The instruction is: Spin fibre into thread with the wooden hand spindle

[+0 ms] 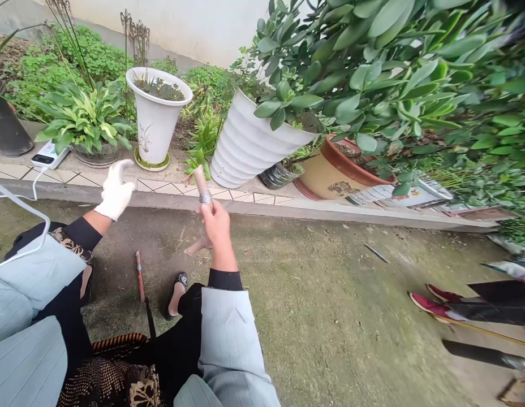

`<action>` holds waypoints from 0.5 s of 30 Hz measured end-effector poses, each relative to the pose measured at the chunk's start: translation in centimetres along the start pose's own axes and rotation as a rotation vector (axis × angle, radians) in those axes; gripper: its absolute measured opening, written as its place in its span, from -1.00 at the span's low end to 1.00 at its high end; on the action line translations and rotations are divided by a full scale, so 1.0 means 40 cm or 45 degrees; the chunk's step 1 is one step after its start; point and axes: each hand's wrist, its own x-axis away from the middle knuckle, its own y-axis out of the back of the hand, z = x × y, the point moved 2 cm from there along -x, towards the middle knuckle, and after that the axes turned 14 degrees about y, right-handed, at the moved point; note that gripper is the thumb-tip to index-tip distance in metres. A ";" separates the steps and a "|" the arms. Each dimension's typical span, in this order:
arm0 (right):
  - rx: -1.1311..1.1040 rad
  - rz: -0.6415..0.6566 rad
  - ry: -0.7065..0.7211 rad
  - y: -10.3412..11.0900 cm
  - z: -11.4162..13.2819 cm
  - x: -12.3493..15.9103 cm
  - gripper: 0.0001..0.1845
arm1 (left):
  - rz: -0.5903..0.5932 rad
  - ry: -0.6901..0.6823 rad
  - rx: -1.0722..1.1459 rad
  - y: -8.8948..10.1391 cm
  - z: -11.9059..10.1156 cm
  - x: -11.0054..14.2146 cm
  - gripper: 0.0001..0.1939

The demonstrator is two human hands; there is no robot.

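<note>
My left hand (115,193), in a white glove, is raised in front of the ledge, its thumb and fingers apart and nothing in them. Bare and closed, my right hand (216,223) grips a short pale wooden handle (200,180) with a silvery band round it, pointing up towards the ledge. A tan piece (198,246) shows below that hand; whether it belongs to the handle I cannot tell. On the ground between my feet lies a tool with a reddish handle (140,277) and a thin dark end.
Along the tiled ledge (169,188) stand a white flowerpot (154,127), a tilted ribbed white pot (254,141), a tan pot (343,175) and a white device (50,155) with a cable. Another person's red shoes (432,305) are at right, near a dark blade (478,353).
</note>
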 end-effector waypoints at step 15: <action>-0.600 0.416 -0.345 -0.077 0.000 0.032 -0.53 | 1.110 -0.091 -0.524 -0.092 0.002 0.096 -0.73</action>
